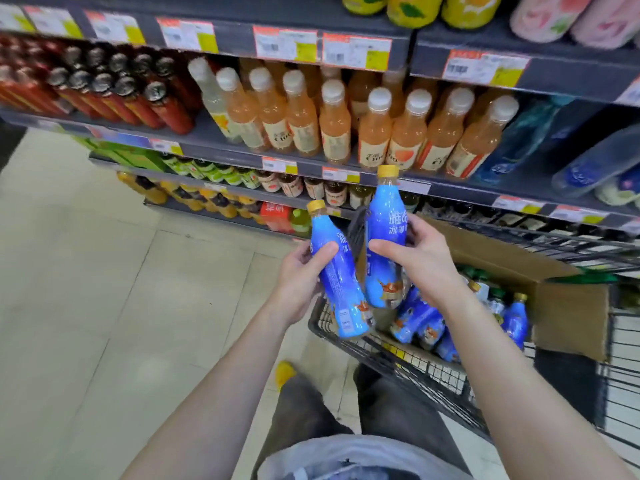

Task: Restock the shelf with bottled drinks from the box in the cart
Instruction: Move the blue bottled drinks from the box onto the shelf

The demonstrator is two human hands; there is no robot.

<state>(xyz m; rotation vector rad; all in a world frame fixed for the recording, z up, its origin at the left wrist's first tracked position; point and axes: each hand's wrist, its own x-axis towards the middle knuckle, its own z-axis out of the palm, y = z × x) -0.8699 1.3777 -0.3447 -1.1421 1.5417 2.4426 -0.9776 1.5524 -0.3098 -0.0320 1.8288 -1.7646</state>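
Note:
My left hand [303, 277] grips a blue bottle with a yellow cap [337, 271], tilted left above the cart's front edge. In my right hand [420, 256] I hold a second blue bottle [384, 237], nearly upright, its cap level with the shelf edge. Both bottles hang in the air side by side, close together. Below them the black wire cart [349, 336] carries an open cardboard box [568, 306] with several more blue bottles [419, 318] lying in it. The dark shelf [221, 133] stands ahead.
Orange drinks with white caps [374, 128] fill the middle shelf, red bottles [114, 95] stand to the left, blue water bottles [540, 140] to the right. Lower shelves hold small bottles. Tiled floor [104, 271] lies on the left. My legs stand by the cart.

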